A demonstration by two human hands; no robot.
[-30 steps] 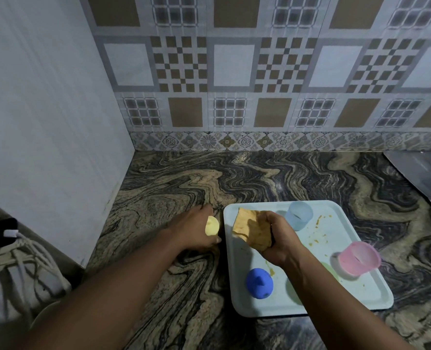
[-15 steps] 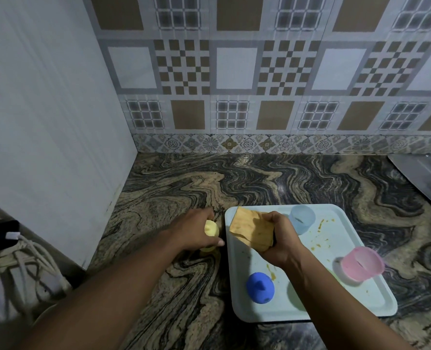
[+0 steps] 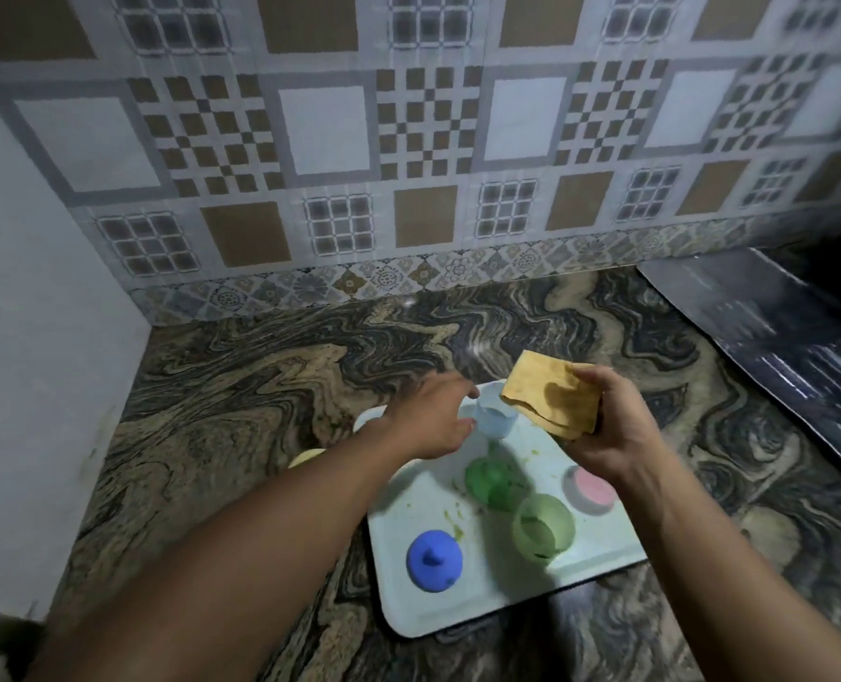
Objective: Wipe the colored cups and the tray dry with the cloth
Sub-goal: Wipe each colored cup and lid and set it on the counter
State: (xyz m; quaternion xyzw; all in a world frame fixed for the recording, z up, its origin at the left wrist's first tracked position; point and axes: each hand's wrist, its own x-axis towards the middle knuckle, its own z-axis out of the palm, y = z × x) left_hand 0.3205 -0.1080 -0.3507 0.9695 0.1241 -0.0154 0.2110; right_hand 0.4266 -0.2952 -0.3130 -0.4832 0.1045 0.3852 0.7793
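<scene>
While the right hand [image 3: 610, 435] is gripping the folded yellow cloth [image 3: 551, 396] up over the far end of the tray [image 3: 457, 607], the left hand [image 3: 433, 415] is reaching across to the pale blue cup [image 3: 496, 419]. Left fingers are half curled, thumb low and fingers high at the cup's left side, touching or just beside it. With the motion blur, I cannot tell if it is actually gripping. Right fingers and thumb are curling round one end of the cloth, and the rest is sticking out to the left, ending just right of the pale blue cup.

- Pale blue cup is standing mouth up at the tray's far edge.
- Dark green cup [image 3: 492, 479] is sitting mid-tray, on the near side of the pale blue one; orientation unclear.
- Light green cup [image 3: 544, 529] is standing mouth up just beside it, toward the near right.
- Pink cup [image 3: 593, 492] is sitting at the right side, partly hidden under the right wrist.
- Blue cup [image 3: 433, 558] is sitting upside down at the near left, apart from the others.
- Yellow cup [image 3: 306, 457] is sitting off the tray on the marbled counter [image 3: 236, 386], just to its left, mostly hidden behind the left forearm.

Greenish smears [image 3: 452, 516] are showing on the tray floor between the blue and green cups. Tray is lying flat on the counter. A dark sheet [image 3: 777, 337] is lying at the counter's far right.
</scene>
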